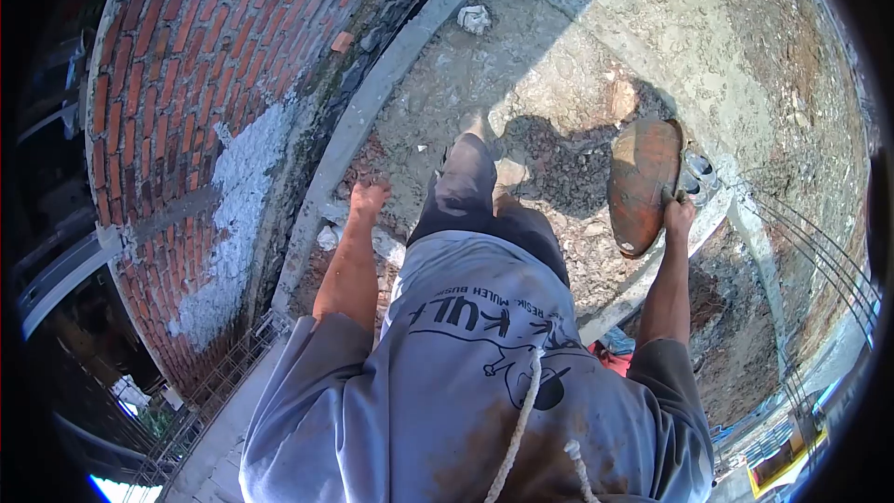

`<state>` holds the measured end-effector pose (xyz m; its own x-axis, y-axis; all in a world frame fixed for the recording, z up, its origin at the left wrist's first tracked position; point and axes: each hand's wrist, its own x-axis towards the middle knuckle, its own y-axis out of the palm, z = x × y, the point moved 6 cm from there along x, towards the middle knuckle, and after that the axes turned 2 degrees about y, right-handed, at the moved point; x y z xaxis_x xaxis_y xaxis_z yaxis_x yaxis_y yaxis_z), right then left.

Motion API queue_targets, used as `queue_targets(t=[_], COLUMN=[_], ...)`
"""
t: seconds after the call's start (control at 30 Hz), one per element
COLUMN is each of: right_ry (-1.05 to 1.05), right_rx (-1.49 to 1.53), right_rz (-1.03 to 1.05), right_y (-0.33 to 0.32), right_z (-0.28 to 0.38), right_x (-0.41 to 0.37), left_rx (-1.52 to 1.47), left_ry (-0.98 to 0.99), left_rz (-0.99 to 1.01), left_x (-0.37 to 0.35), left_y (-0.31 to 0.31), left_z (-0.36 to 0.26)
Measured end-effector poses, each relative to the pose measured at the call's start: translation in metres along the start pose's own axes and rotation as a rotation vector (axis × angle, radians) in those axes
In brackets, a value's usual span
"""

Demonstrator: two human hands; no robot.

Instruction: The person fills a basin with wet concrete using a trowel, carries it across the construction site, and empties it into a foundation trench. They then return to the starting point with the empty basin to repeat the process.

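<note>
My right hand [680, 212] grips the rim of a worn, reddish-brown shallow basin [644, 188], which is tilted on its side out to my right. The fingers are wrapped over the edge and partly hidden. My left hand [371, 194] hangs out to the left above the dirt beside the concrete beam [377, 98]. Nothing shows in it, and its fingers look loosely apart. Just beyond the basin is a shiny grey object [698, 169] whose kind I cannot make out.
A red brick wall [186, 47] with a pale mortar patch [247, 191] rises on the left. Thin bars [805, 233] stick out from the concrete at right. Rough soil [573, 163] lies around my legs, with a pale lump [474, 19] ahead. Rebar cages [219, 382] lie at lower left.
</note>
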<state>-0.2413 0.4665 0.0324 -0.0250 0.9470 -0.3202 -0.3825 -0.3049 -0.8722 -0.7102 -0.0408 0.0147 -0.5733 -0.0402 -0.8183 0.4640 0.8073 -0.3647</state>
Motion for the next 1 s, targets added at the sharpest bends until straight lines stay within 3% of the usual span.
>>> queue_targets(t=[0.07,0.13,0.17,0.3,0.5,0.6,0.63,0.73,0.87,0.9,1.0], right_ry=[-0.060,-0.101,-0.142,-0.117,-0.130,-0.108,-0.113,-0.127,-0.119,-0.073,-0.080], right_rx=[0.006,0.063,0.128,0.042,0.117,0.116,0.141,0.166,0.170,0.170,0.083], right_rz=[0.029,0.023,0.074,0.069,0.094,0.109,0.104,0.045,0.058,0.102,0.034], right_y=[-0.013,-0.021,-0.002,0.011,0.010,0.007,0.007,0.013,0.016,0.020,0.037], right_z=[0.036,0.090,0.072,0.078,0.117,0.111,0.111,0.095,0.101,0.093,0.065], right_x=[-0.028,-0.033,-0.014,0.001,-0.001,-0.016,-0.015,0.002,-0.001,-0.001,0.011], left_rx=[0.390,0.398,0.490,0.007,0.184,0.102,0.198,0.130,0.351,0.057,0.415], left_ry=[0.246,0.156,0.125,0.237,0.124,0.152,0.245,0.184,0.193,0.119,0.222], left_rz=[0.104,0.042,0.046,-0.038,-0.024,-0.052,-0.045,-0.075,0.005,-0.001,0.023], left_x=[0.060,0.064,0.070,-0.013,-0.002,-0.036,-0.032,-0.032,0.000,-0.002,0.041], left_y=[-0.028,-0.027,-0.030,-0.015,-0.017,-0.017,-0.016,-0.013,-0.027,-0.028,-0.056], left_z=[0.062,0.049,0.048,-0.031,-0.045,-0.067,-0.071,-0.062,-0.042,-0.039,-0.023])
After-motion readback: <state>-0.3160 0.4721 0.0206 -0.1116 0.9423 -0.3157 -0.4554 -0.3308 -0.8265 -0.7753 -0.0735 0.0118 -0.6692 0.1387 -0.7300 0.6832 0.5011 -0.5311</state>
